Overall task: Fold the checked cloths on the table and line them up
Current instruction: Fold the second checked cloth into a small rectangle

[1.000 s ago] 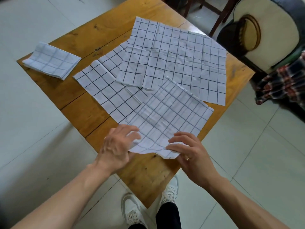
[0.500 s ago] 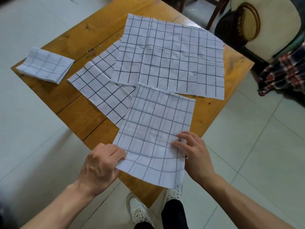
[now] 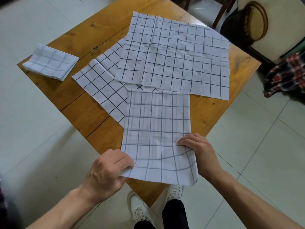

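The near cloth (image 3: 157, 128), a checked rectangle with its grid showing faintly, lies at the near corner of the wooden table (image 3: 92, 116), its near edge hanging past the table edge; the left hand (image 3: 107, 172) grips the near-left corner, fingers curled together over the cloth edge with the thumb underneath; the right hand (image 3: 200, 152) holds the near-right edge, fingers curled on top of the fabric, which puckers beneath them; the thumb position cannot be determined. The far edge of this cloth overlaps two others: a large open cloth (image 3: 175, 55) spread flat at the far right of the table, and a second cloth (image 3: 102, 90) lying partly under it to the left. A folded cloth (image 3: 51, 61) sits apart at the left corner of the table. White shoes (image 3: 138, 210) stand on the tiled floor (image 3: 33, 129) below.
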`<state>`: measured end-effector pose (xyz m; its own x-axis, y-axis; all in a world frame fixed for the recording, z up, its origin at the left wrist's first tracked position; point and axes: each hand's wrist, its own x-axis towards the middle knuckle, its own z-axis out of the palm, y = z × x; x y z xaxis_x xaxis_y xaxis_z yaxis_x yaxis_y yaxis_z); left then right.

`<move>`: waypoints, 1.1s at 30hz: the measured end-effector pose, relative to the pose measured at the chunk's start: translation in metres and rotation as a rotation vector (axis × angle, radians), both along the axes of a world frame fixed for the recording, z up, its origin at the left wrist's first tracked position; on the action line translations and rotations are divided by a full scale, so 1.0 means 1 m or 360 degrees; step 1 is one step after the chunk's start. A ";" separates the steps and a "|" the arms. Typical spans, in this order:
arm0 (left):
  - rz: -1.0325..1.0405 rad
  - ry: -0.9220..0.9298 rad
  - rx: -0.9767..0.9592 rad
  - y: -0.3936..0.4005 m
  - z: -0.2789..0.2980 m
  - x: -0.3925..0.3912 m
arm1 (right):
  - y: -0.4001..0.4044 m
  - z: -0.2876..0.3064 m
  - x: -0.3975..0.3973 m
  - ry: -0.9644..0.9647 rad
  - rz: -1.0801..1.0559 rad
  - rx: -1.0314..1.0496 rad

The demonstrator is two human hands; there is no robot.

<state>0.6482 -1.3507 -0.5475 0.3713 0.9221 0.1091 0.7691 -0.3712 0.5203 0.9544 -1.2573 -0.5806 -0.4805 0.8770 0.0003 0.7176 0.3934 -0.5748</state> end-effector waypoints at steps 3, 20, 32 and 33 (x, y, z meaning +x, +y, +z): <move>0.0002 -0.0083 0.0040 0.001 -0.006 -0.018 | 0.000 0.001 0.002 0.0053 -0.0053 -0.0080; 0.0065 0.0059 -0.0094 0.045 -0.049 -0.024 | 0.003 0.002 0.010 0.0018 -0.0208 -0.0068; 0.0601 -0.0312 -0.0417 0.061 -0.032 -0.013 | 0.017 0.005 0.010 0.0158 -0.0570 -0.0194; 0.0627 -0.0313 -0.0436 0.064 -0.030 -0.012 | 0.019 0.005 0.008 0.0153 -0.0623 -0.0229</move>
